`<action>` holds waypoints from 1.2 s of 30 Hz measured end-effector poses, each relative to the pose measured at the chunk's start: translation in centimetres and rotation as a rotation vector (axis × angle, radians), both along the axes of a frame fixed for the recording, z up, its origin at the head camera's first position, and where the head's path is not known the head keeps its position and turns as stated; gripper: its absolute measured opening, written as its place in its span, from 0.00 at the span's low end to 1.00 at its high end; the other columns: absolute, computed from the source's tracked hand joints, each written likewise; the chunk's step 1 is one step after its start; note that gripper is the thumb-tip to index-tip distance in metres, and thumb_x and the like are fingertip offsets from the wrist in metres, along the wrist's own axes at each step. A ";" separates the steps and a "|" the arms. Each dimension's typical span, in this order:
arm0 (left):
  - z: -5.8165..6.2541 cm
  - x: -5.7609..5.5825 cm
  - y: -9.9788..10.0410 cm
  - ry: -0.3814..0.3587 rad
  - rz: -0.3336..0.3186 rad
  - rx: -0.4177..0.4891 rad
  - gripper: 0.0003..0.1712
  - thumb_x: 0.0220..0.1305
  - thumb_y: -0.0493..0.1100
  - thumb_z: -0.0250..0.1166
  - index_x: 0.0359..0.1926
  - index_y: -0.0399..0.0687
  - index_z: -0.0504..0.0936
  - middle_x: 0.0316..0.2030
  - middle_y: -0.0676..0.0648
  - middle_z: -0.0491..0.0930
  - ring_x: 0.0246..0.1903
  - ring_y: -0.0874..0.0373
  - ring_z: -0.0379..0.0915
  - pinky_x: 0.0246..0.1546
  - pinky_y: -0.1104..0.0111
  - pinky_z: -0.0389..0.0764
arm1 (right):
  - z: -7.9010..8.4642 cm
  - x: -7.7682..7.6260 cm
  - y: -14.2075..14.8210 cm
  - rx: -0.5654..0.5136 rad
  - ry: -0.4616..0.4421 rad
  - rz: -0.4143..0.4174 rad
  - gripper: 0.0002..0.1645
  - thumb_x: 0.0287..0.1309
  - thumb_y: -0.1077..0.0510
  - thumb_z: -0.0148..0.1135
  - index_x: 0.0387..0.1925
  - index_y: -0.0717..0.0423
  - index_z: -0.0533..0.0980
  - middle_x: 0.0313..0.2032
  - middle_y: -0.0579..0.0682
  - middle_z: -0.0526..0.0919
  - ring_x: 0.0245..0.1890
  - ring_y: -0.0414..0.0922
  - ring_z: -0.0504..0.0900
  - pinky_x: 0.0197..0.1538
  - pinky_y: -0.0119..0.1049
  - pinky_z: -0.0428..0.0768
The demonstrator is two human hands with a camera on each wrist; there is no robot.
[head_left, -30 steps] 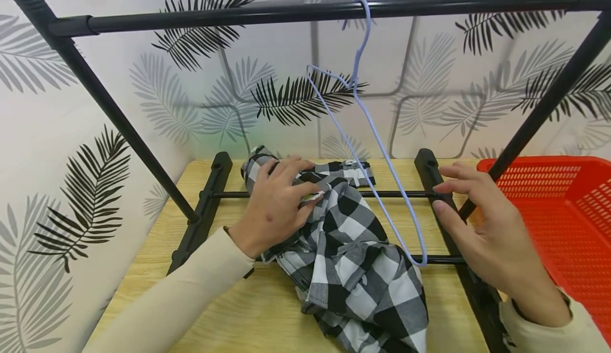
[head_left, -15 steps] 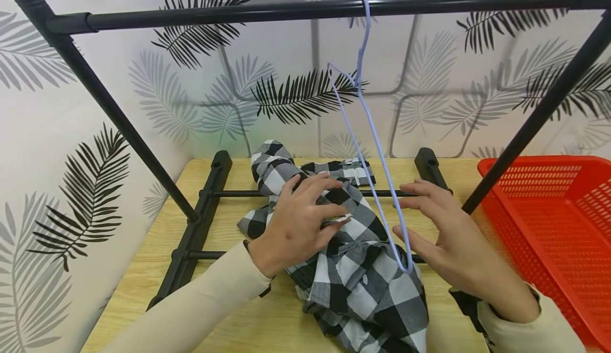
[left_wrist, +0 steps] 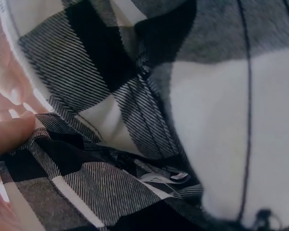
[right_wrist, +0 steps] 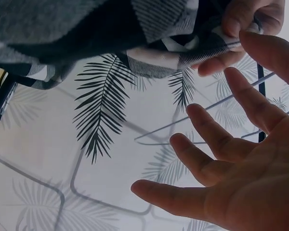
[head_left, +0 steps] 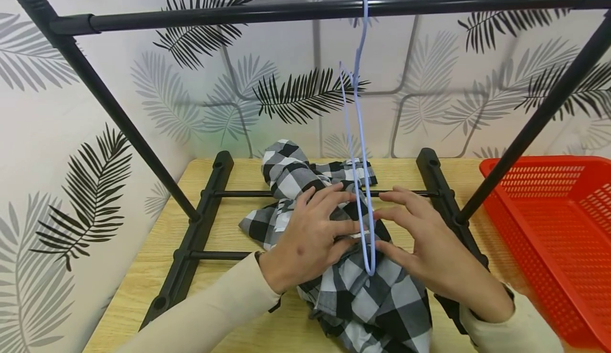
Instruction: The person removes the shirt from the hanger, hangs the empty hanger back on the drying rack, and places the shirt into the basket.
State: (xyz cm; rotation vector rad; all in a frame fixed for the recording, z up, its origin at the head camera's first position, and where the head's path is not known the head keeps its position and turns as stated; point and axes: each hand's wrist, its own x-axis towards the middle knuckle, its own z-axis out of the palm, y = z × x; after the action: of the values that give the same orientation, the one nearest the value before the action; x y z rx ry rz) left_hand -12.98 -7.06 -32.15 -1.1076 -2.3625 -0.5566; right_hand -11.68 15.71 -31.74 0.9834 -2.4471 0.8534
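Note:
A black, white and grey checked shirt (head_left: 353,305) lies bunched over the low bars of a black rack. My left hand (head_left: 307,244) pinches an edge of its cloth; the left wrist view has the thumb (left_wrist: 14,131) on the fabric. Inside the fold a small white tag (left_wrist: 159,179) shows. My right hand (head_left: 431,249) is beside the shirt, fingers spread and holding nothing, as its palm (right_wrist: 250,183) in the right wrist view confirms. Between both hands a light-blue wire hanger (head_left: 356,72) hangs edge-on from the top rail, its lower end in front of the shirt.
The rack's black top rail (head_left: 229,15) crosses above, with slanted posts at either side. A red plastic basket (head_left: 530,247) stands at the right. A leaf-patterned wall (head_left: 296,45) rises behind the wooden table (head_left: 157,257).
My left hand has drawn the shirt's edge to the right. My right hand has come leftward to the hanger, which has turned more edge-on, its lower end moving left.

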 end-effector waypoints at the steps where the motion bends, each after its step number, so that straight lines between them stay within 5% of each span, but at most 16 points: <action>1: 0.0 0.1 0.0 -0.003 -0.006 0.008 0.10 0.57 0.42 0.76 0.42 0.53 0.92 0.57 0.43 0.77 0.67 0.43 0.64 0.62 0.36 0.62 | -0.1 0.0 -0.1 0.005 0.007 0.003 0.30 0.42 0.67 0.80 0.51 0.57 0.81 0.60 0.61 0.74 0.65 0.63 0.65 0.58 0.71 0.64; 9: -0.2 0.5 0.2 -0.003 -0.036 0.047 0.12 0.54 0.42 0.77 0.42 0.52 0.92 0.57 0.43 0.78 0.67 0.44 0.64 0.63 0.39 0.63 | -0.4 -0.1 -0.8 0.016 0.071 0.005 0.25 0.40 0.66 0.81 0.44 0.54 0.84 0.59 0.61 0.76 0.64 0.65 0.67 0.58 0.69 0.66; 17: -0.3 0.8 0.5 0.047 -0.048 0.073 0.09 0.57 0.43 0.76 0.41 0.58 0.91 0.57 0.45 0.78 0.64 0.48 0.69 0.59 0.39 0.67 | -0.3 0.1 -1.1 0.024 0.040 -0.016 0.22 0.40 0.69 0.80 0.39 0.49 0.85 0.59 0.60 0.76 0.66 0.65 0.65 0.58 0.72 0.64; 29: -0.5 1.0 0.6 -0.032 -0.094 0.147 0.07 0.58 0.43 0.76 0.39 0.53 0.90 0.57 0.45 0.78 0.66 0.48 0.66 0.61 0.40 0.65 | -0.3 0.4 -0.7 0.016 0.019 -0.040 0.18 0.40 0.70 0.80 0.30 0.48 0.83 0.60 0.60 0.77 0.68 0.65 0.63 0.60 0.72 0.61; 36: -0.7 0.7 -0.1 0.000 -0.047 0.135 0.11 0.52 0.40 0.79 0.39 0.53 0.89 0.57 0.45 0.79 0.64 0.47 0.69 0.60 0.40 0.66 | -0.3 0.5 0.1 -0.040 0.070 -0.069 0.19 0.38 0.71 0.80 0.29 0.47 0.83 0.57 0.61 0.78 0.66 0.64 0.65 0.59 0.72 0.61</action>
State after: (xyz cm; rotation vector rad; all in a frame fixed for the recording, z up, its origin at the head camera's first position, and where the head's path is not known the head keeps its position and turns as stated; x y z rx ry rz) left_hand -12.26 -7.15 -32.89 -1.1039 -2.2670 -0.7221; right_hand -11.15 15.80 -31.99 0.8942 -2.3810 0.8271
